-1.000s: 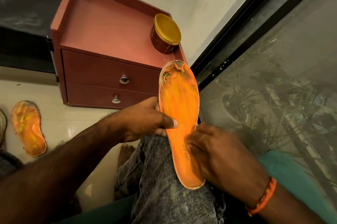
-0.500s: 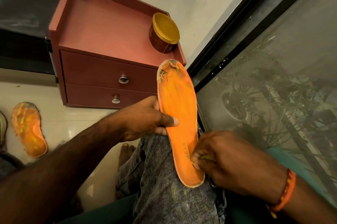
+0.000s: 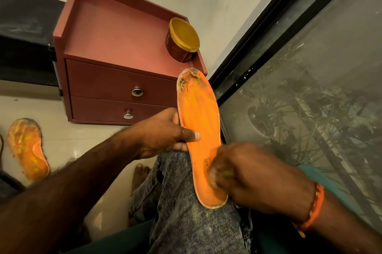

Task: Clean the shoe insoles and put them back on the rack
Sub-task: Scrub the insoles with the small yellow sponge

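I see the orange insole (image 3: 198,136) propped on my knee, heel end down; my left hand (image 3: 163,134) pinches its side, thumb on top; my right hand (image 3: 248,177) is curled at the heel, blurry, maybe holding something yellow, I cannot tell; I think I should hold tight and rub in short strokes, gentle by the torn toe.

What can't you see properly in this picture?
- Right hand: blurred by motion; what its fingers pinch against the held insole can't be told.
- Insole's heel print: hidden under that hand.
- Tub: label too small to read.
- Floor insole: the thing beside it is cut off by the left edge.
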